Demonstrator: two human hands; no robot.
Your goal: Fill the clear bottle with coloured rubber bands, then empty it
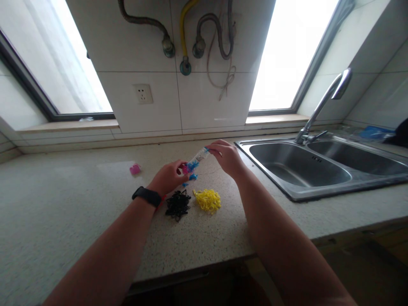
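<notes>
While the left hand [168, 176] grips the lower end of a clear bag [201, 155] and the right hand [226, 157] pinches its upper end, black pieces [178, 205] lie heaped at seven o'clock from it, yellow pieces [208, 201] between five and six; blue pieces [193, 177], some loose near six, appear only partly emptied out.

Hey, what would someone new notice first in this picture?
Probably the bright yellow pile on the counter, just right of the black pile. Beyond them, the left hand and right hand hold a clear bag with blue pieces at its lower end. The steel sink sits at right.
</notes>
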